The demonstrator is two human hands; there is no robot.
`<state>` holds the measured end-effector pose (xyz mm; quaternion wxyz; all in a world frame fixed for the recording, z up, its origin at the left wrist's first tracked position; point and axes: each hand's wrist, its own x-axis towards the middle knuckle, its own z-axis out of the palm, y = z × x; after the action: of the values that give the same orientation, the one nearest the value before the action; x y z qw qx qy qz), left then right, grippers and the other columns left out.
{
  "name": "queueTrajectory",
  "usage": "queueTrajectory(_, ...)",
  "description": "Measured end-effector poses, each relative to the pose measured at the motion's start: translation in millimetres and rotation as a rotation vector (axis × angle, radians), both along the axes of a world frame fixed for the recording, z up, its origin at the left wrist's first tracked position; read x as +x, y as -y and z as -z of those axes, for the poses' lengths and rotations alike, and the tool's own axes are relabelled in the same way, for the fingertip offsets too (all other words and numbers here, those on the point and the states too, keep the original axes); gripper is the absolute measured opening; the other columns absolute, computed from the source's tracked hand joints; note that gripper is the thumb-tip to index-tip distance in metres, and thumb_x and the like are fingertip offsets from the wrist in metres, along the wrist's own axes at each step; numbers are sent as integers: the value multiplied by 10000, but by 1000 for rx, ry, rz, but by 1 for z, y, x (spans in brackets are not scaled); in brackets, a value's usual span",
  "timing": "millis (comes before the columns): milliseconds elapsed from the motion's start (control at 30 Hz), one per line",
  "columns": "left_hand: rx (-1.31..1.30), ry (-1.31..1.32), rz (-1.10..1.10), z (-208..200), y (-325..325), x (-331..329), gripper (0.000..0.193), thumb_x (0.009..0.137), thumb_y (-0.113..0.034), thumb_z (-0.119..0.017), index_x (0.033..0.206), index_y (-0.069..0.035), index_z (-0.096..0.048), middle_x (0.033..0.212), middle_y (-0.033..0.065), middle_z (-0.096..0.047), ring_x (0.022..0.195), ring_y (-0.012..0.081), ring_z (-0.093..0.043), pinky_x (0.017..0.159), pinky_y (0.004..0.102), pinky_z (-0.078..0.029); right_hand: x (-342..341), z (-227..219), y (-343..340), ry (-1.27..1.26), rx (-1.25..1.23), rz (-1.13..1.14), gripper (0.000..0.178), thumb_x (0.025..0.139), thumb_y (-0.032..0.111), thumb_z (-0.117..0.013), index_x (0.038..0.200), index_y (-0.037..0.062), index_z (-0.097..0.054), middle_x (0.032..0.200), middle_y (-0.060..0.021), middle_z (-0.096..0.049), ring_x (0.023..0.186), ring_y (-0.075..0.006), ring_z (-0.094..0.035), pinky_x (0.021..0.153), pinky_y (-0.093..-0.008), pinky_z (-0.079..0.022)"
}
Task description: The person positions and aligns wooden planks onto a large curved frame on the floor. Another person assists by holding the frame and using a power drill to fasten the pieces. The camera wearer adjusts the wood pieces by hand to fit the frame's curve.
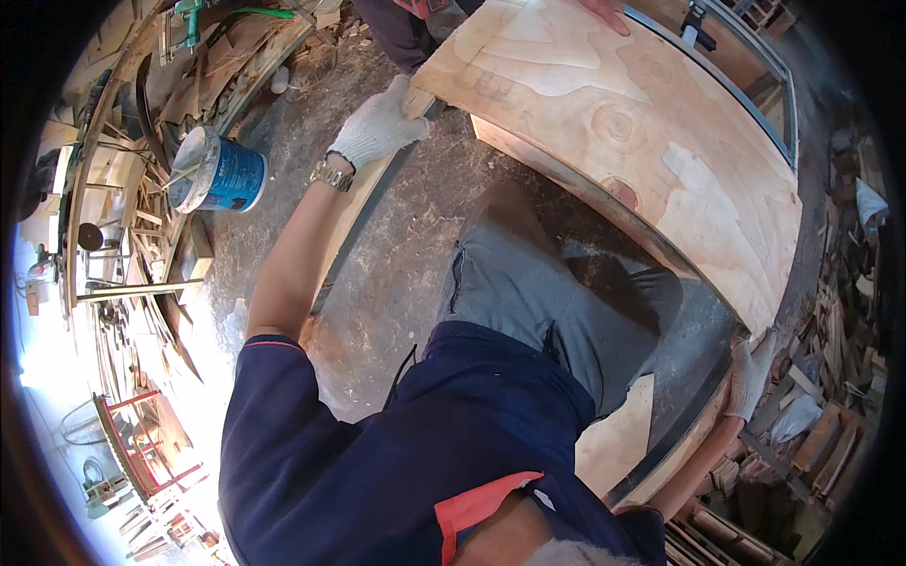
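A large plywood sheet [604, 123] with bold grain lies across a wood and metal frame in front of me. My left hand [375, 127], in a white knit glove with a watch at the wrist, is closed around a long wooden beam [363, 193], close to the sheet's left corner. Its thumb reaches that corner. At the sheet's near right corner my right hand [752, 373], also gloved, is closed on the edge, its fingers partly hidden. Another person's hand [606, 13] rests on the far edge of the sheet.
A blue and white bucket [226, 172] stands on the concrete floor [283, 132] at left, near heaped wood offcuts [142, 226]. More scrap wood [830, 377] lies along the right. A metal-edged frame [727, 57] extends beyond the sheet. The other person's dark-clad legs [394, 33] are at the far side.
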<state>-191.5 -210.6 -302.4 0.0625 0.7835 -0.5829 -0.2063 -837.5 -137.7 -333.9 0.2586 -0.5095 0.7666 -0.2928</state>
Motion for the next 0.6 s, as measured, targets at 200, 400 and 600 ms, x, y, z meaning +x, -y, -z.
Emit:
queueTrajectory(200, -90, 84, 38, 6, -1, 2, 925, 847, -489, -720, 1514, 57, -385, 1095, 280, -722, 1083, 434, -693, 926, 470, -523, 17, -11, 2, -81, 37, 29, 835, 918, 250, -726, 1543, -121, -316, 1485, -240, -509, 1328, -276, -519, 1092, -349, -408)
queueTrajectory(400, -241, -337, 113, 28, 10, 22, 773, 916, -359, -765, 1502, 38, -454, 1476, 182, -565, 1358, 268, -522, 1150, 370, -381, 29, -23, 0, -197, 61, 74, 841, 911, 440, -711, 1516, -65, -417, 1433, -268, -583, 1363, -329, -541, 1119, -395, -416)
queueTrajectory(600, -451, -32, 182, 32, 14, 25, 750, 893, -337, -775, 1462, 43, -468, 1296, 271, -630, 1197, 306, -628, 1004, 407, -480, 0, -24, -3, -114, 50, -122, 792, 947, 438, -645, 1503, -83, -427, 1573, -251, -451, 1445, -345, -459, 1179, -386, -360)
